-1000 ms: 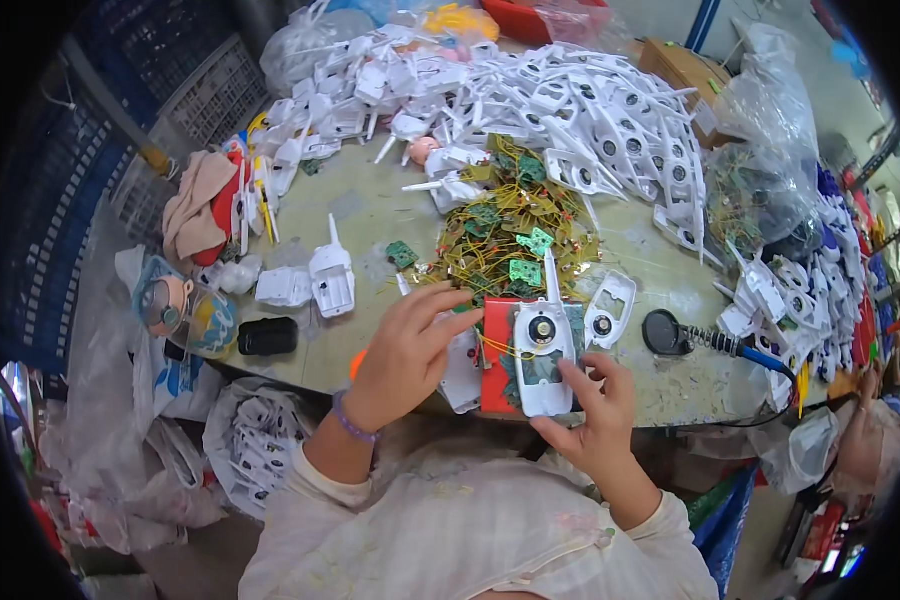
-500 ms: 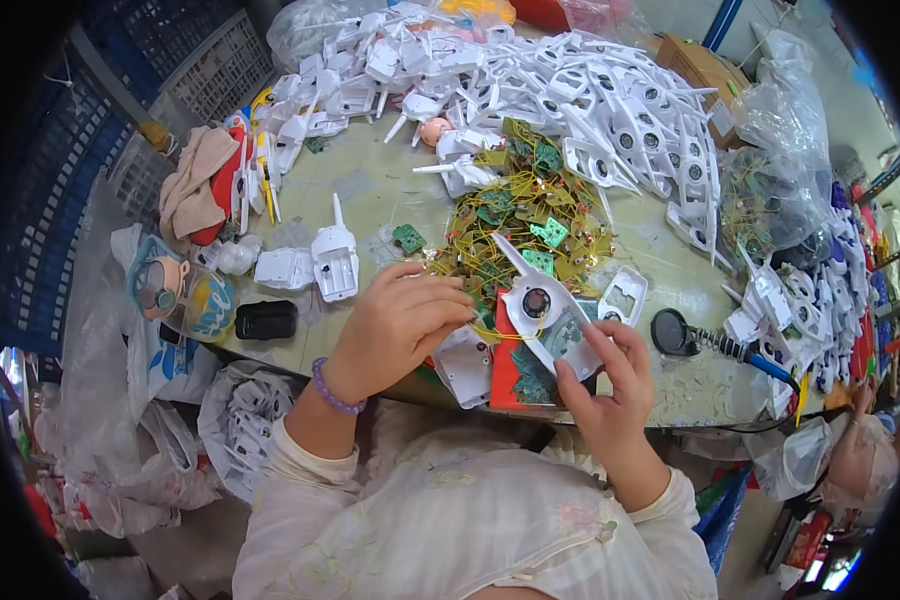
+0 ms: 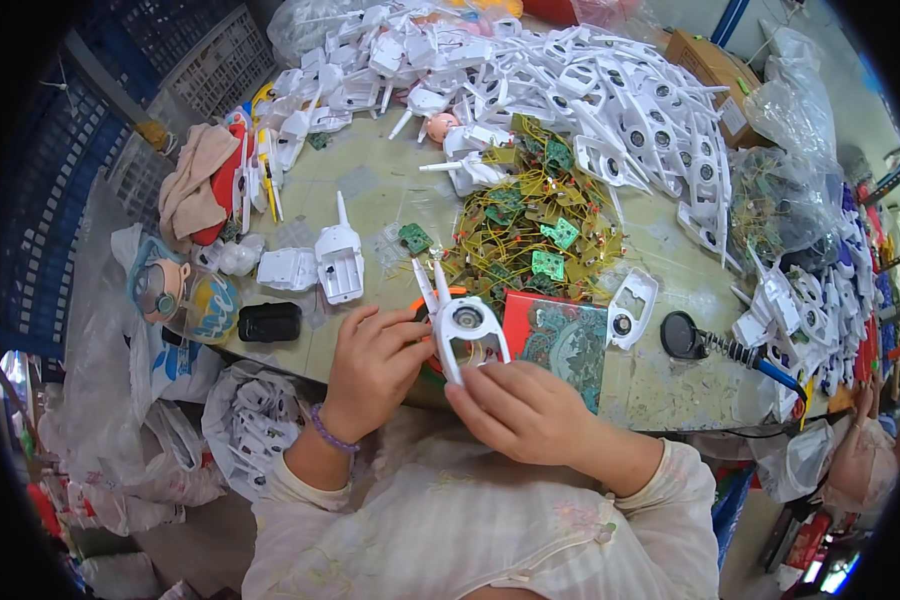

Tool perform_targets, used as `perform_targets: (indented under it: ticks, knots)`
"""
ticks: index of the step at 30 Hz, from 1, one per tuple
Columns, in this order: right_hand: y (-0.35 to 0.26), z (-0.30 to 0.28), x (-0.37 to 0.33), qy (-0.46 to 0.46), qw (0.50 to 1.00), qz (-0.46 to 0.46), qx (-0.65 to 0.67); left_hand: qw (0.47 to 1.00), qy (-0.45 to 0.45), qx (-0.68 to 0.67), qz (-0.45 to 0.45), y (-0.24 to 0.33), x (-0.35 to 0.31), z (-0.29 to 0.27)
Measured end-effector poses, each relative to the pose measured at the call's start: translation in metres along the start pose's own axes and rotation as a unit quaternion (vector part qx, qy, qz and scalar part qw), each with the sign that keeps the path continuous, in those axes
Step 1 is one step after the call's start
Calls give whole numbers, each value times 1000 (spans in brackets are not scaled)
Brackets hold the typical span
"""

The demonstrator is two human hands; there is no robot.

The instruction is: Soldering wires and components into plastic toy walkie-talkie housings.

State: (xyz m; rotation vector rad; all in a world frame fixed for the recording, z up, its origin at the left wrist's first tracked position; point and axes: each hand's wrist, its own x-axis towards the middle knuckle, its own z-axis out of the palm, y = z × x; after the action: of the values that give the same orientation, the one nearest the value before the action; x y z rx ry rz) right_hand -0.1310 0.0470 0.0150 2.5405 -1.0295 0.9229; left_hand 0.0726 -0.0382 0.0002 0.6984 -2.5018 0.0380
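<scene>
My right hand (image 3: 520,408) grips the lower end of a white plastic housing front (image 3: 473,318), which has a round dark speaker and a large window. Close behind its left side is a second white shell half (image 3: 422,284), its pointed stem beside the front's stem. My left hand (image 3: 372,358) has its fingers curled against the left side of this second half; its fingertips are partly hidden. The two halves are held together at a slant over the table edge. Beyond them lies a heap of green circuit boards with yellow wires (image 3: 530,225).
A red sheet with a teal patterned cover (image 3: 565,345) lies right of my hands. Farther right are another housing front (image 3: 632,308) and a soldering iron (image 3: 770,370) by its coil holder. White shells (image 3: 630,110) pile up at the back. A black case (image 3: 269,322) sits left.
The speaker housing has swung left and more upright in my right hand. The shell half that lay left of the red sheet is now raised against it. My left hand has lowered slightly.
</scene>
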Motion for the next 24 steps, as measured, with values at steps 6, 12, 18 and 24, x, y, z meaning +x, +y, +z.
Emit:
perform_targets:
  ticks: [6, 12, 18, 24]
  knots:
    - [-1, -4, -1, -56, 996, 30, 63, 888, 10, -321, -329, -27, 11, 19]
    - [-1, -1, -2, -109, 982, 63, 137, 728, -180, -523, -405, -50, 39, 33]
    - [-8, 1, 0, -97, 984, 44, 139, 748, -107, -519, -400, -38, 43, 34]
    - [-7, -19, -1, 35, 982, 65, 174, 715, -56, -586, -378, -21, 42, 16]
